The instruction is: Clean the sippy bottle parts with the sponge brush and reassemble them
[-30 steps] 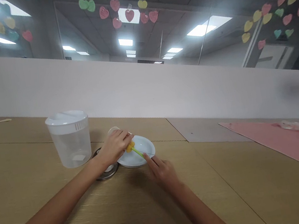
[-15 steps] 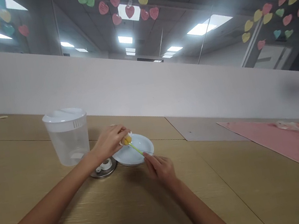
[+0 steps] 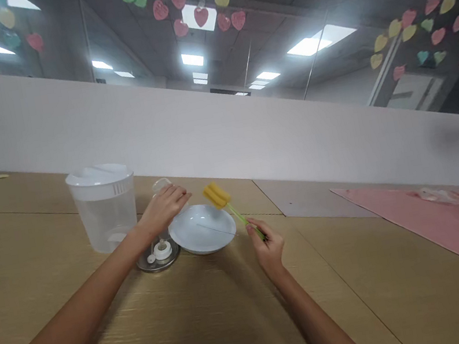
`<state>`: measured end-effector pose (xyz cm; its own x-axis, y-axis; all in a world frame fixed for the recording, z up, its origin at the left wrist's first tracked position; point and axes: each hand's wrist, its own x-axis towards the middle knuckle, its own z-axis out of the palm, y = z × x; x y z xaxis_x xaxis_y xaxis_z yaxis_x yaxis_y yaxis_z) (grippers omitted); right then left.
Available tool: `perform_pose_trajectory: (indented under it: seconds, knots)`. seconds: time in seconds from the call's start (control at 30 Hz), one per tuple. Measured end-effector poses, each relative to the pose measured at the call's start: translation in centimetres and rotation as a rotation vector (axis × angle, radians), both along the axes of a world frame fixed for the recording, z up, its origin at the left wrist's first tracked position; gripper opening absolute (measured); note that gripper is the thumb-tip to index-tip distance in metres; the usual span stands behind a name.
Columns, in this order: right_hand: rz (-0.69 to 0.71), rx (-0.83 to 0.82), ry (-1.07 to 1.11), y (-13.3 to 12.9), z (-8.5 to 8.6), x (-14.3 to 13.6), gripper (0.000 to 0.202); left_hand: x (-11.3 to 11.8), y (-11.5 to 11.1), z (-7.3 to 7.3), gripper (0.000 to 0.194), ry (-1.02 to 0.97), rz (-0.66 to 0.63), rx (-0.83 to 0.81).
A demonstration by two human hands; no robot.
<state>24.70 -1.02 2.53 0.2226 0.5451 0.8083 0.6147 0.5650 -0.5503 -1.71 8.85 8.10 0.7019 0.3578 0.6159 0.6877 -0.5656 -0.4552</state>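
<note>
My right hand (image 3: 270, 247) is closed round the green handle of a sponge bottle brush (image 3: 216, 196). The brush's yellow head points up and left, in the air past the rim of a white bowl (image 3: 204, 232). My left hand (image 3: 167, 207) is at the bowl's left side, its fingers curled round a clear baby bottle (image 3: 161, 184) that the hand mostly hides. Below that hand lies a round metal tray (image 3: 160, 267), partly behind my forearm. A white bottle ring (image 3: 163, 250) and a small white round part (image 3: 151, 259) rest on the tray.
A translucent white bucket (image 3: 105, 210) stands left of the tray. On the right a pink mat (image 3: 436, 225) carries crumpled clear and red plastic (image 3: 457, 193). A white wall (image 3: 206, 135) runs along the table's far edge, with windows above.
The brush head has come out of the bottle. My right hand has moved right with the brush, and my left hand has shifted slightly up and left.
</note>
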Motion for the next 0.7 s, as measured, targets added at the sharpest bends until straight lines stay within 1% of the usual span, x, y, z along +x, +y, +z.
perform_pose_trajectory:
  seconds: [0.07, 0.13, 0.2, 0.27, 0.33, 0.43, 0.53, 0.6, 0.7]
  knots:
    - [-0.045, -0.035, 0.124, 0.3, 0.1, 0.1, 0.031, 0.3, -0.1, -0.1, 0.030, 0.083, -0.069, -0.012]
    - [-0.081, -0.094, 0.203, 0.6, 0.2, 0.2, 0.036, 0.8, -0.3, -0.1, 0.028, 0.136, -0.118, -0.030]
    - [-0.130, -0.193, 0.226, 0.8, 0.2, 0.3, 0.041, 1.0, -0.6, 0.1, 0.030, 0.113, -0.135, -0.063]
    - [-0.177, -0.293, 0.210, 1.1, 0.1, 0.5, 0.042, 0.8, -1.0, 0.3, 0.036, -0.017, -0.127, -0.121]
    - [-0.203, -0.354, 0.187, 1.4, 0.0, 0.7, 0.041, 0.4, -1.4, 0.8, 0.043, -0.205, -0.125, -0.201]
    - [-0.249, -0.416, 0.118, 1.8, -0.1, 0.9, 0.040, -0.2, -2.5, 2.2, 0.050, -0.443, -0.156, -0.312]
    - [-0.357, -0.590, -0.065, 2.0, -0.4, 0.9, 0.037, -0.3, -4.3, 3.9, 0.059, -0.579, -0.189, -0.396]
    - [-0.405, -0.703, -0.175, 2.1, -0.6, 0.9, 0.034, -0.1, -5.6, 5.0, 0.063, -0.648, -0.211, -0.472]
    - [-0.408, -0.795, -0.278, 2.2, -1.0, 0.9, 0.028, 0.4, -7.6, 6.0, 0.070, -0.695, -0.215, -0.676]
